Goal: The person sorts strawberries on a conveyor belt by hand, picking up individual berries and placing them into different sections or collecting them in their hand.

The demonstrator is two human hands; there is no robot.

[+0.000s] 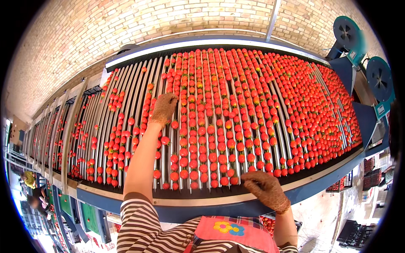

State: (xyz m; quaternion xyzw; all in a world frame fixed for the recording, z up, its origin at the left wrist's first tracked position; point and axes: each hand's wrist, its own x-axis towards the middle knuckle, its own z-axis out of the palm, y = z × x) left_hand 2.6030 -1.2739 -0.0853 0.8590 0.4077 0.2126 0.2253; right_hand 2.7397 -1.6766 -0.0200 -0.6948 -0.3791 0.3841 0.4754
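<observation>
Rows of small red tomatoes (201,131), some orange, lie between the metal rollers (126,85) of a wide roller conveyor in front of me. My left hand (164,109), in a worn brownish glove, reaches over the left-middle rollers with tomatoes on both sides; its fingers are curled down, and whether they hold anything is hidden. Gloved the same way, my right hand (267,191) is at the near edge of the conveyor, beside the lowest tomatoes. Its fingers are bent, and I cannot tell whether something is between them.
A blue frame with a metal rail (202,201) borders the near side. Teal-housed motors or fans (379,77) stand at the right end. A brick wall (190,19) rises behind. Black crates (356,234) are on the floor at lower right; people are at lower left.
</observation>
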